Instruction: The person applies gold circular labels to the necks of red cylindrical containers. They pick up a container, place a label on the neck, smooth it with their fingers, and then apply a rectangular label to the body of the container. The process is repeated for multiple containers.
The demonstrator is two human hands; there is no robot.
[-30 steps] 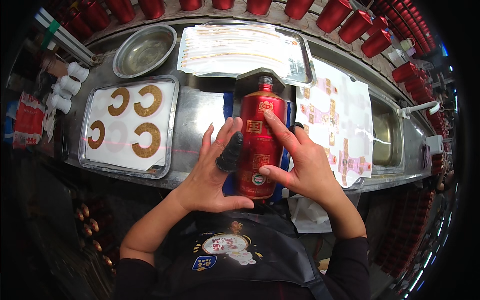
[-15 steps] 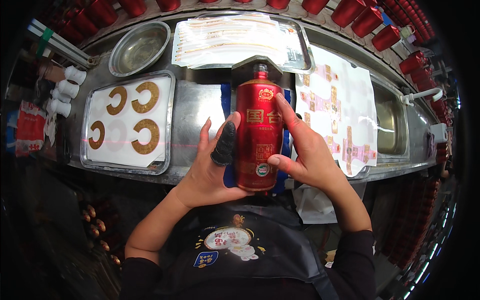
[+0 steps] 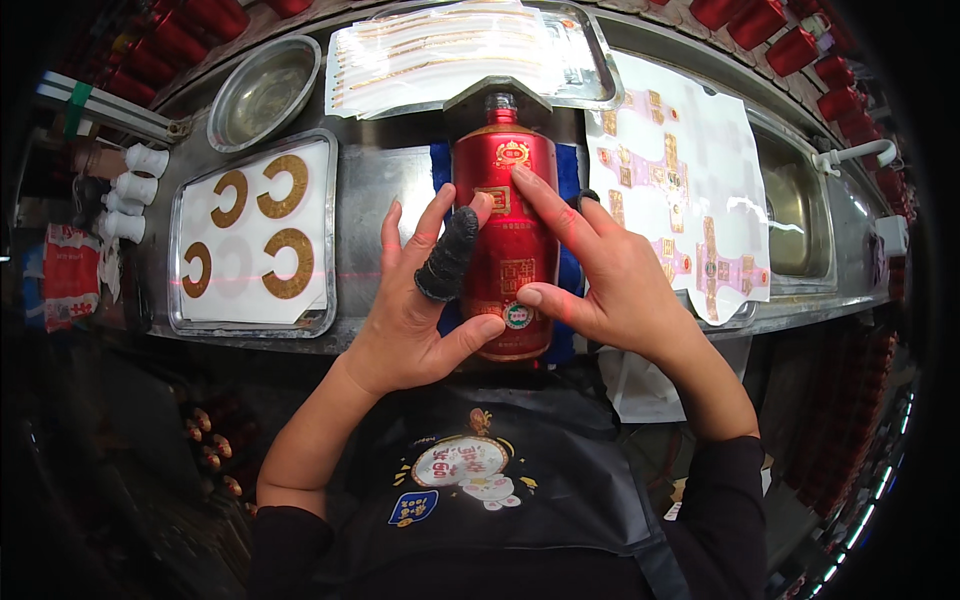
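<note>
A shiny red bottle (image 3: 512,250) with gold decals and a dark-rimmed neck lies in a dark holder (image 3: 540,106) lined with blue cloth (image 3: 567,175), neck away from me. On its left side rests my left hand (image 3: 400,320), fingers spread, one wearing a black finger cover (image 3: 450,258); that fingertip and the thumb touch the surface. My right hand (image 3: 620,285) reaches over from the right, its index finger stretched across the upper decals and its thumb on the lower part. Another right finger also has a dark cover. Neither hand is wrapped round the bottle.
A tray (image 3: 334,215) with gold C-shaped decals stands left, below a steel bowl (image 3: 262,95). Strip decals (image 3: 430,55) lie on a tray at the back. Decal sheets (image 3: 715,180) lie right, beside a sink (image 3: 805,235) with a white tap (image 3: 858,154). Red bottles (image 3: 795,50) line the back.
My left thumb has come up from under the bottle's base onto its front, and its covered finger has moved over the decals. The right index finger has moved inward across the bottle.
</note>
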